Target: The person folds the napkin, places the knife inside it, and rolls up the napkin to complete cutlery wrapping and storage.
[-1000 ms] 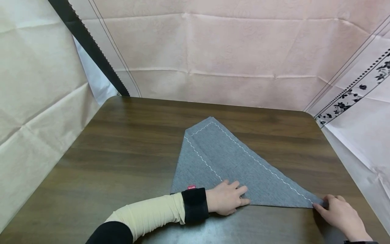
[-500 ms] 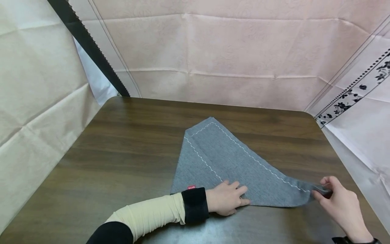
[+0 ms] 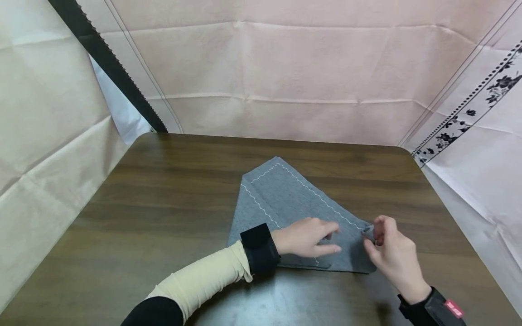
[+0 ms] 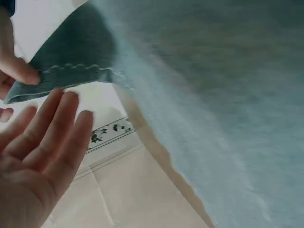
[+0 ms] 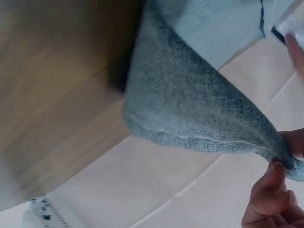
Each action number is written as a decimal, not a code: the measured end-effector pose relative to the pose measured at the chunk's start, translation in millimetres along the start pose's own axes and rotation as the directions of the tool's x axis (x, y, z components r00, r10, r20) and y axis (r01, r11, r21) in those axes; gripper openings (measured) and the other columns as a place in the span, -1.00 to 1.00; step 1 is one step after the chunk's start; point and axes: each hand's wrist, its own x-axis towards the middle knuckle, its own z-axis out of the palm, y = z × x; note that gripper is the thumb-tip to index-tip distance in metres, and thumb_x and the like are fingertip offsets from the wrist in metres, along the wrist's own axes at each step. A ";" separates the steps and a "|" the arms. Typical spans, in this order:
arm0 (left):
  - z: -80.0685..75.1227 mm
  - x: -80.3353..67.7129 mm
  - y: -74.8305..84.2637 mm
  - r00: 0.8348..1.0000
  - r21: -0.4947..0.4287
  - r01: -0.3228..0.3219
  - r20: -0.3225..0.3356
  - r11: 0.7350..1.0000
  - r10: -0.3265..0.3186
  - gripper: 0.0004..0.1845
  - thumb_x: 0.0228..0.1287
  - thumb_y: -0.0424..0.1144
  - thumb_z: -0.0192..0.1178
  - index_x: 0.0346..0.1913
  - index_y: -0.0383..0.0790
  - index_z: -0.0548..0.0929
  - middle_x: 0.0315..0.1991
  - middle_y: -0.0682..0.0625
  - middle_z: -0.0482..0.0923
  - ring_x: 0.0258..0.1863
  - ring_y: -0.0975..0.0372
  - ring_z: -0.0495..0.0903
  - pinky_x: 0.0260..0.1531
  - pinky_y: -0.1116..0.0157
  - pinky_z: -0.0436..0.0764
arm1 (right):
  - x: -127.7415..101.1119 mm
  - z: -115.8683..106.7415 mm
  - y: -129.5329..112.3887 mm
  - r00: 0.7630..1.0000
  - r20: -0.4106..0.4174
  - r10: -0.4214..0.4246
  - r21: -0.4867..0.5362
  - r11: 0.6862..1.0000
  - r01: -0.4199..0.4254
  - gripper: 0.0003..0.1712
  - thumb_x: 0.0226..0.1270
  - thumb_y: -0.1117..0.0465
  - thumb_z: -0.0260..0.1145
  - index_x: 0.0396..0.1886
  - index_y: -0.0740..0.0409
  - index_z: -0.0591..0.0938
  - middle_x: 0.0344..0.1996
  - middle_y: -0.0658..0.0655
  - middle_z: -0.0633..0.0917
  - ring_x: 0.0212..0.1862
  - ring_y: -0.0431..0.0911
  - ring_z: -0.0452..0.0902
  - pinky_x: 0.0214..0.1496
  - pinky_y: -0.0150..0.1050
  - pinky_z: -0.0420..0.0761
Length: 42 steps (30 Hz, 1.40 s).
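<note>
Grey cloth (image 3: 293,203), edged with white zigzag stitching, lies folded into a rough triangle a little right of the middle of the dark wooden table (image 3: 163,203), its peak pointing to twelve o'clock. The right hand (image 3: 389,253), at about four o'clock from the cloth's centre, pinches the right-hand corner between thumb and fingertips and holds it lifted off the table, carried in over the body of the cloth; the right wrist view shows that corner (image 5: 285,164) nipped tight with the fabric sagging away from it. The left hand (image 3: 306,237) sits at six o'clock on the cloth, fingers out straight and relaxed, holding nothing, close beside the raised corner.

To my eye this is the fold of the right point across toward the left. The next move would seem to call for laying that corner down squarely on the cloth, then the flat left hand pressing the new crease.
</note>
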 end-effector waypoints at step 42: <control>-49.6 -111.3 -24.8 0.779 -0.078 -0.118 -0.625 0.990 0.044 -0.85 -0.10 -0.50 0.05 -0.54 -0.18 0.40 -0.60 0.07 0.42 -0.60 0.34 0.41 -0.52 0.49 0.42 | -3.3 45.0 -45.8 0.948 0.125 -0.291 0.100 0.955 0.280 -0.70 -0.38 0.47 0.25 -0.58 0.09 0.42 -0.61 -0.11 0.34 -0.60 -0.23 0.28 -0.67 -0.34 0.30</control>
